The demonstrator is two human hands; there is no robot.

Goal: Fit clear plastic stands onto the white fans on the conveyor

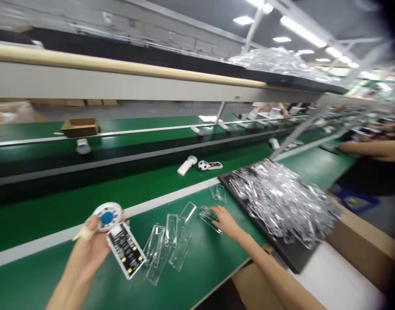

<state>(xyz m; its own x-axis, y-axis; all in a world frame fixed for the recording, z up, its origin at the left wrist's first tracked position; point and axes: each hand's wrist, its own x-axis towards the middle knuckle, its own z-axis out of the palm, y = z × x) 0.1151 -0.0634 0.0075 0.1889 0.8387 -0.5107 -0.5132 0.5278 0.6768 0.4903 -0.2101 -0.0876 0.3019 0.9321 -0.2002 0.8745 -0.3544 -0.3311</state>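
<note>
White plastic rims the paddle-shaped device (118, 236) grasped in the left hand (94, 246) (its round head (107, 217) is blue-centred), above the green workbench (217, 262); clear plastic covers (170, 237) lie loose beside it. The right hand (226, 221) touches another clear cover (205, 215), whether gripping I cannot tell; a black tray (294, 259) of heaped covers (281, 198) sits just right.

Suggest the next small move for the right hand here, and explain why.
Probably secure the right hand's grip on the clear plastic piece and lift it slightly off the green bench. The fingers are at that piece, though whether they have closed is hard to tell, while the left hand holds a white device with its circuit board exposed.
</note>
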